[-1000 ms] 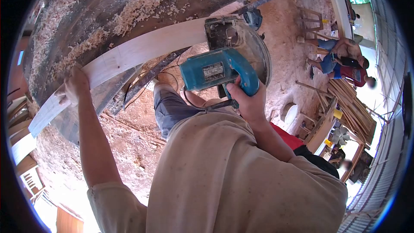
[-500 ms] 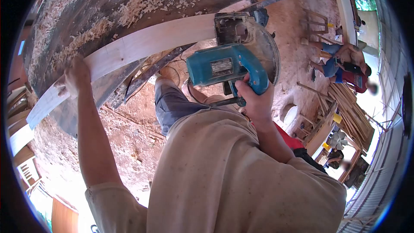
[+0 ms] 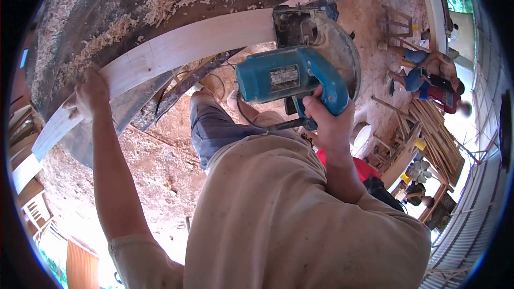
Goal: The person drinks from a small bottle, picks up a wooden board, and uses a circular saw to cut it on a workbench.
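A long pale board lies along the edge of a dark workbench strewn with wood shavings. My left hand is closed over the board near its left end, with the fingers wrapped across it. At the board's right end sits a teal circular saw, its base plate meeting the wood. My right hand grips the saw's rear handle. The saw's round guard faces right, and its blade cannot be seen. A dark cord runs from the handle down past my waist.
Several people, one in blue shorts, are at the right. Stacked planks and a small wooden stool stand on that side. Dark beams and a looped cable lie below the bench edge, near my legs.
The saw and my right hand have moved slightly to the right along the board. My left hand has stayed on the board in nearly the same place.
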A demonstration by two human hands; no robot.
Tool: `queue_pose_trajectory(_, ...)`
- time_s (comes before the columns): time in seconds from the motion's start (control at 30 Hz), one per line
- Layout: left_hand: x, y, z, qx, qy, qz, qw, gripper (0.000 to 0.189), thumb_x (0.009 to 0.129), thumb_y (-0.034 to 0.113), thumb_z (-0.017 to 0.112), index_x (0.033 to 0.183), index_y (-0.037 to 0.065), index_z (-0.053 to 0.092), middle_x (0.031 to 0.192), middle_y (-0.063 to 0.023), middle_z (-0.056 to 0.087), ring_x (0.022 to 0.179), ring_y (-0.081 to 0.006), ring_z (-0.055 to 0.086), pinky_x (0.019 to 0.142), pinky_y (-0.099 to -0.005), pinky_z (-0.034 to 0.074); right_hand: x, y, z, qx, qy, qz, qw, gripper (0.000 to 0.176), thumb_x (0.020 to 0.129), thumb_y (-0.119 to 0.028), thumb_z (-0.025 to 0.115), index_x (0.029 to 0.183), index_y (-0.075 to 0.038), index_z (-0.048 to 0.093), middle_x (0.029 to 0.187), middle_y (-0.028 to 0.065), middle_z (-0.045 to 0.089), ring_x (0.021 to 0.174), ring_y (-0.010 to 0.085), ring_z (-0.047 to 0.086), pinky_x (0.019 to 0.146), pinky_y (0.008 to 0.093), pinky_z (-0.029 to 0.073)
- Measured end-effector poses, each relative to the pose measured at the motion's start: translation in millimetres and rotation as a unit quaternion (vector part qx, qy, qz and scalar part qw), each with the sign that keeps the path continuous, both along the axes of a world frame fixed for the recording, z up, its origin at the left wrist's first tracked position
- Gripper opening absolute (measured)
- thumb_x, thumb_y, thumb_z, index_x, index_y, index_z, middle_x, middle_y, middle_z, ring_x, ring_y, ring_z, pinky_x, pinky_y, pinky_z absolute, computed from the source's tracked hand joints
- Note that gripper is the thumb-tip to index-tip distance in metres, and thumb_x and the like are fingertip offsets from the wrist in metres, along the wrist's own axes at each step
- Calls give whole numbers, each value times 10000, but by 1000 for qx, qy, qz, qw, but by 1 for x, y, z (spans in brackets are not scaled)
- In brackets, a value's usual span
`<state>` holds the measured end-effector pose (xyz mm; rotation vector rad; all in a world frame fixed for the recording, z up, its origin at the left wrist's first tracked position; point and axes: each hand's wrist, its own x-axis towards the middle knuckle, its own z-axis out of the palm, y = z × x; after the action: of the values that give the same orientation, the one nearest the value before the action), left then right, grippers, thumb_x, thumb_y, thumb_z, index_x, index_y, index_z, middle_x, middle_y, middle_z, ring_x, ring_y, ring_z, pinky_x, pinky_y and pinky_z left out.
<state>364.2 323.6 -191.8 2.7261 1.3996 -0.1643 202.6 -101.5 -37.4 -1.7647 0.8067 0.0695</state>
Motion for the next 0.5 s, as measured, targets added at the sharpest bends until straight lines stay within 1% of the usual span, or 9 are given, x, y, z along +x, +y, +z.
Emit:
queue_pose_trajectory(0.13, 1, 16, -13, -20, -4, -34, 999, 783, 846, 635, 402, 1450, 140, 462, 1564, -359, -9, 1405, -617, 72, 1033, -703, 288, 8, 2, 9, 14, 6, 7, 1000, 174, 780, -48, 768, 895, -36, 638, 796, -15, 611, 726, 54, 560, 649, 223, 458)
queue_pose_trajectory(0.2, 1, 1, 7, -1, 45, -115, 992, 747, 907, 578, 344, 1329, 2, 562, 1462, -203, 455, 1402, -613, 35, 1077, -744, 17, 11, 3, 10, 19, 8, 4, 1000, 174, 780, -45, 767, 896, -39, 638, 798, -17, 610, 730, 51, 559, 652, 221, 456)
queue_pose_trajectory(0.23, 1, 5, 1, -1, 45, -116, 992, 747, 907, 578, 344, 1329, 2, 562, 1462, -203, 455, 1402, -613, 35, 1077, -744, 17, 12, 2, 9, 5, 2, 13, 1000, 161, 789, -26, 736, 905, -31, 625, 746, 2, 606, 679, 74, 568, 619, 233, 453)
queue_pose_trajectory(0.27, 0, 8, -4, -15, 14, -80, 997, 753, 880, 606, 373, 1386, 67, 515, 1511, -284, 212, 1398, -625, 41, 1047, -737, 146, 12, 2, 9, -9, -3, 22, 1000, 150, 798, -6, 704, 915, -23, 611, 693, 21, 601, 627, 98, 577, 586, 245, 449)
queue_pose_trajectory(0.3, -1, 10, -8, -29, -17, -43, 998, 778, 853, 635, 402, 1443, 131, 469, 1561, -364, -30, 1394, -638, 47, 1016, -730, 274, 12, 2, 8, -9, -3, 22, 1000, 150, 798, -6, 704, 915, -23, 611, 693, 21, 601, 627, 98, 577, 586, 245, 449)
queue_pose_trajectory(0.33, -2, 14, -12, -29, -16, -44, 998, 778, 853, 635, 402, 1443, 131, 469, 1561, -364, -30, 1394, -638, 47, 1016, -730, 274, 12, 2, 6, -8, -4, 22, 1000, 154, 799, -6, 704, 919, -23, 609, 694, 22, 600, 628, 98, 576, 586, 244, 450)
queue_pose_trajectory(0.4, -2, 2, 6, -7, 51, -124, 991, 772, 908, 607, 326, 1324, 3, 567, 1452, -199, 467, 1420, -579, 15, 1083, -732, -14, 9, 1, 3, -7, -5, 21, 1000, 157, 800, -5, 705, 923, -23, 607, 694, 23, 599, 628, 98, 576, 586, 244, 450)
queue_pose_trajectory(0.47, -1, 11, -8, 22, 45, -112, 992, 780, 906, 614, 325, 1321, 1, 570, 1453, -225, 454, 1423, -574, 7, 1088, -725, -14, 5, 0, -2, 13, 6, 11, 1000, 174, 784, -35, 764, 903, -39, 638, 801, -16, 610, 724, 47, 556, 646, 216, 456)
queue_pose_trajectory(0.5, -1, 15, -13, 49, 39, -100, 993, 787, 903, 621, 324, 1318, -1, 573, 1453, -251, 441, 1426, -570, -1, 1094, -719, -13, 3, 0, -5, 14, 6, 10, 1000, 174, 784, -35, 764, 903, -39, 638, 801, -16, 610, 724, 47, 556, 646, 216, 456)
